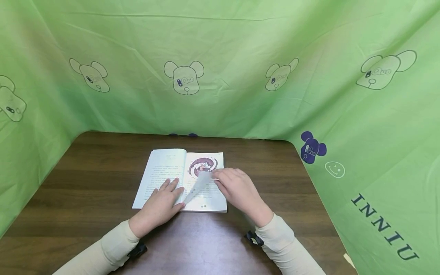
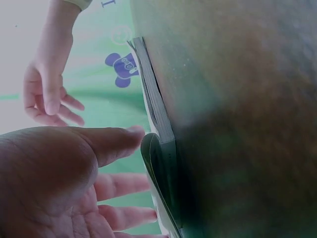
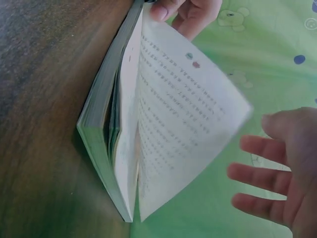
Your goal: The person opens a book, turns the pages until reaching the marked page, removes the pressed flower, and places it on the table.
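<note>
A book (image 1: 158, 179) lies spread on the table, print on its left page and a purple swirl picture on the right. One loose page (image 3: 188, 119) stands raised from the right half, bending up near the spine. My left hand (image 1: 159, 206) rests on the left page with fingers spread, its thumb by the bottom of the spine. Beside the raised page is my right hand (image 1: 238, 191); in the right wrist view its fingers (image 3: 262, 178) are loosely extended, with a small gap between the thumb and the page's corner.
The dark wooden table (image 1: 93, 172) surrounds the book. A green curtain (image 1: 220, 107) with bear prints hangs behind the table and at its sides. Both sleeves carry dark wrist devices, one of them the right wrist device (image 1: 254, 238).
</note>
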A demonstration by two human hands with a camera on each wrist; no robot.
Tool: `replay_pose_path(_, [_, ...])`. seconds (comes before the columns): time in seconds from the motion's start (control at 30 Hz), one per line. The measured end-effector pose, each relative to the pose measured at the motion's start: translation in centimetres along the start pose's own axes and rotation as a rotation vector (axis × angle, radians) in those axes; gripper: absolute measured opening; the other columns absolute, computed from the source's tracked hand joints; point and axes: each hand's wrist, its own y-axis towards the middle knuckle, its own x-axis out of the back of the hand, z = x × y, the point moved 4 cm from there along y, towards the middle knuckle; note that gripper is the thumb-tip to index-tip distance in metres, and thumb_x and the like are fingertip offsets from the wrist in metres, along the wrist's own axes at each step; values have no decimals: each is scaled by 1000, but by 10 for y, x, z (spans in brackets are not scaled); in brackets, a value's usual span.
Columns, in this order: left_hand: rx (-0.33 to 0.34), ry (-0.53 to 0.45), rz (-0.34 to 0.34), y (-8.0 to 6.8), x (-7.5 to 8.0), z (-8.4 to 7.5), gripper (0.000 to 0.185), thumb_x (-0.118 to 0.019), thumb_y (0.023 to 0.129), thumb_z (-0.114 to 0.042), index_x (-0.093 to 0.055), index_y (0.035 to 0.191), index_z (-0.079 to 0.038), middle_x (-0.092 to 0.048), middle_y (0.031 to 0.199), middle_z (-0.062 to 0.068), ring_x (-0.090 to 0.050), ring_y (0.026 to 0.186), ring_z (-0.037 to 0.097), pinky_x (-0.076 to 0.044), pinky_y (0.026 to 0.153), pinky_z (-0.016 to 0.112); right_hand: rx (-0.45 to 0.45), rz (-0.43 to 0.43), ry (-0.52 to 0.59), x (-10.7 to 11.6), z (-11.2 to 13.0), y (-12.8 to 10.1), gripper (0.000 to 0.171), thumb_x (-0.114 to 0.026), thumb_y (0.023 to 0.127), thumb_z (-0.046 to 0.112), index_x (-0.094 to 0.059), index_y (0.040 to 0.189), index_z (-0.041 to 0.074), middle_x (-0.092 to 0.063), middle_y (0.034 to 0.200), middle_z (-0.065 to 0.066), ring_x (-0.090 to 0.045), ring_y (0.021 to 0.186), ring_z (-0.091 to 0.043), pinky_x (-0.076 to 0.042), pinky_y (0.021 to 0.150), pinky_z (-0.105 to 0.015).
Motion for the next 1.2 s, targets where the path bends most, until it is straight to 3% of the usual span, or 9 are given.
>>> replay_pose_path(0.1, [5, -9, -15, 1, 0, 0, 57, -72, 96, -36, -60, 142, -5, -44, 157, 22, -40, 145, 46, -41, 100, 74, -17, -50, 10, 3, -2, 0, 20, -68, 96, 17, -69, 115, 14, -74, 117, 0, -70, 107, -19, -56, 87, -39])
replay_pose_path(0.2, [-7, -12, -69, 1, 2, 0, 60, -75, 94, -34, -58, 142, -2, -43, 156, 25, -42, 143, 48, -44, 101, 71, -45, -28, 11, 2, -3, -1, 22, -71, 94, 17, -69, 115, 13, -73, 119, -2, -70, 109, -22, -56, 87, -41])
replay_pose_path(0.33, [-18, -17, -158, 1, 5, -1, 69, -80, 90, -30, -52, 145, 3, -40, 156, 30, -44, 140, 50, -45, 107, 61, -96, 136, 31, -6, -4, -4, 30, -74, 93, 23, -68, 121, 12, -71, 124, -6, -67, 115, -26, -54, 94, -46])
replay_pose_path(0.5, [-8, -43, -201, 0, 6, 0, 90, -82, 88, -28, -32, 156, 5, -35, 158, 32, -40, 143, 50, -43, 110, 55, -151, 394, 86, -18, -3, -11, 43, -71, 96, 35, -66, 130, 9, -65, 138, -12, -60, 129, -30, -46, 108, -52])
replay_pose_path(0.67, [-17, -55, -256, 0, 8, 0, 108, -83, 86, -28, -12, 163, 1, -28, 161, 32, -37, 144, 51, -44, 109, 56, -133, 514, 91, -26, -1, -17, 50, -72, 95, 39, -64, 135, 10, -57, 148, -14, -53, 137, -33, -39, 114, -57])
replay_pose_path(0.8, [-27, -32, -309, 0, 10, 0, 115, -86, 83, -27, -7, 164, -2, -18, 164, 33, -33, 145, 53, -50, 100, 59, -126, 586, 134, -32, 0, -23, 57, -74, 93, 42, -61, 139, 11, -48, 156, -15, -45, 145, -34, -33, 117, -59])
replay_pose_path(0.9, [-30, -11, -331, 0, 11, 0, 118, -88, 80, -25, -7, 163, -2, -6, 167, 32, -22, 149, 53, -45, 103, 64, -143, 632, 179, -37, 0, -27, 64, -74, 92, 45, -58, 144, 11, -41, 162, -14, -38, 149, -35, -27, 120, -60])
replay_pose_path(1.0, [-31, 10, -337, -1, 12, 0, 120, -89, 78, -23, -7, 164, -5, 2, 168, 28, -11, 153, 51, -32, 109, 73, -146, 668, 194, -42, 1, -30, 68, -74, 91, 48, -56, 146, 11, -39, 163, -14, -36, 150, -37, -25, 121, -61])
replay_pose_path(1.2, [-58, 58, -335, -2, 12, -2, 114, -89, 77, -17, -16, 164, -9, 0, 170, 25, -6, 155, 49, -18, 113, 77, -140, 702, 177, -45, 3, -31, 67, -74, 91, 48, -57, 145, 12, -43, 161, -13, -38, 149, -37, -26, 120, -61])
